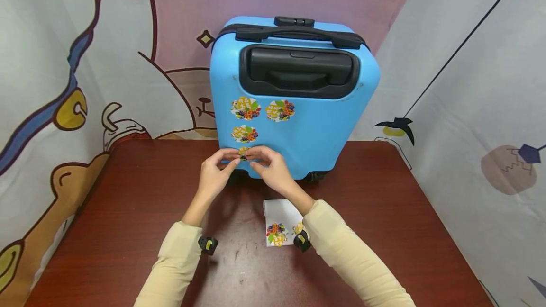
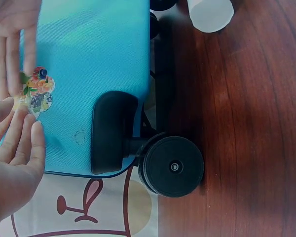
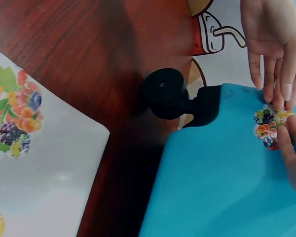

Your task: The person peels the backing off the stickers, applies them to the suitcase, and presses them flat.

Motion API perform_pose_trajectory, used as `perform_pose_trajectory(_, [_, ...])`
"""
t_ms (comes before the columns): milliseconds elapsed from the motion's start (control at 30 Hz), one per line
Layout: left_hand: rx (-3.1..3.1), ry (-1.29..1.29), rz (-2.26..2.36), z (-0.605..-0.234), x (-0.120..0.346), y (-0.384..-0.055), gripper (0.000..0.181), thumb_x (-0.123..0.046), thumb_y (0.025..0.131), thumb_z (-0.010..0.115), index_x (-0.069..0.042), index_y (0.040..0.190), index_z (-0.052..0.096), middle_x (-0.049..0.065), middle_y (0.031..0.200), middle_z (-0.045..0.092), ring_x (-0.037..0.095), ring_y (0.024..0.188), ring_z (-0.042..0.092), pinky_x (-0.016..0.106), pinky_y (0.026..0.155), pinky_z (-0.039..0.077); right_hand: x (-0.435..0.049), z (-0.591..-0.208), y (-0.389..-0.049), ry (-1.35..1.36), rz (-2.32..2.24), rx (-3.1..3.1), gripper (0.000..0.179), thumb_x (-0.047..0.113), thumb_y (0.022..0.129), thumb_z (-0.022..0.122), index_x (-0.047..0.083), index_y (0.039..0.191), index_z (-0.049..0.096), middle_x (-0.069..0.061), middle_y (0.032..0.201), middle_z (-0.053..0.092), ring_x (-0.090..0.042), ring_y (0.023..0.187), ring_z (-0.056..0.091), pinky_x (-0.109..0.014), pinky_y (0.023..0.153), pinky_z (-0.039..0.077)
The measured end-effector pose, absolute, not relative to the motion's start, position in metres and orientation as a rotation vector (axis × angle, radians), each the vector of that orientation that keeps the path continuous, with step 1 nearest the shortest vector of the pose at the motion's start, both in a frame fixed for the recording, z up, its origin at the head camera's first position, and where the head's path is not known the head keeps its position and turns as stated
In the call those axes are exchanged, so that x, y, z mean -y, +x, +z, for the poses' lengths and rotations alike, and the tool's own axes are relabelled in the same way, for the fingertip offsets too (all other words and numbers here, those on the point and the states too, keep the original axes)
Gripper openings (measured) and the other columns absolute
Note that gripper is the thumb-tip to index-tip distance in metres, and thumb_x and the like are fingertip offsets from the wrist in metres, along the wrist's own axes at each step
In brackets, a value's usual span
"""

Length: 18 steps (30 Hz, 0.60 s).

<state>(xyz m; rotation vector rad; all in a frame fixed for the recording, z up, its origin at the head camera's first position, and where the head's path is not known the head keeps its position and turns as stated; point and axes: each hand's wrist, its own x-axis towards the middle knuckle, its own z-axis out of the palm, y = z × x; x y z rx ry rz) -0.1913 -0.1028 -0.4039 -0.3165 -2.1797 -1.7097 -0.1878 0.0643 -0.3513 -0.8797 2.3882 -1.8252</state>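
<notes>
A round fruit-print sticker (image 1: pixel 243 153) is at the lower left of the blue suitcase (image 1: pixel 307 131). My left hand (image 1: pixel 213 173) pinches its left edge between thumb and fingertips. On the opposite edge, my right hand (image 1: pixel 275 170) holds it the same way. Fingers partly cover the sticker in every view. In the left wrist view the sticker (image 2: pixel 39 91) is close against the suitcase shell; whether it touches fully I cannot tell. Above it, three like stickers are on the suitcase: one upper left (image 1: pixel 245 108), one upper right (image 1: pixel 280 110), one below left (image 1: pixel 245 134).
A white sticker sheet (image 1: pixel 279 210) with fruit stickers lies on the brown table (image 1: pixel 136 231), partly beneath my right forearm. The suitcase stands upright at the table's back, a black wheel (image 2: pixel 173 167) at its lower corner. A cartoon-print cloth (image 1: pixel 170 13) hangs behind.
</notes>
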Motion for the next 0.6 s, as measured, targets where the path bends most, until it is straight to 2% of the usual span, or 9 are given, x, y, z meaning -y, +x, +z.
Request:
perform_pose_trajectory(100, [2.185,-0.323,-1.702,-0.405,0.103,-0.192,0.019,-0.006,0.085,0.064,0.0,0.102,0.065,0.014,0.094,0.066,0.023,0.089,0.06,0.041,0.076,0.05,-0.063,-0.349,-0.189,-0.941,-1.879,-2.341,0.028,-0.013,0.086,0.051,-0.014,0.113,0.051,-0.03,0.112,0.055,-0.042,0.104,0.052,-0.046,0.088,0.043])
perform_pose_trajectory(167, [2.189,-0.324,-1.705,-0.406,0.103,-0.191,0.019,-0.006,0.085,0.064,0.0,0.102,0.064,0.013,0.095,0.066,0.023,0.09,0.06,0.044,0.078,0.049,-0.063,-0.349,-0.19,-0.959,-1.892,-2.322,0.028,-0.014,0.086,0.05,-0.015,0.114,0.051,-0.031,0.113,0.054,-0.043,0.104,0.052,-0.047,0.089,0.042])
perform_pose_trajectory(600, [2.253,-0.319,-1.677,-0.404,0.105,-0.189,0.021,-0.007,0.086,0.063,-0.003,0.106,0.064,0.011,0.097,0.066,0.022,0.092,0.059,0.04,0.08,0.048,-0.07,-0.369,-0.189,-0.826,-1.71,-2.404,0.029,-0.012,0.085,0.052,-0.014,0.113,0.052,-0.029,0.114,0.055,-0.039,0.107,0.052,-0.043,0.087,0.044])
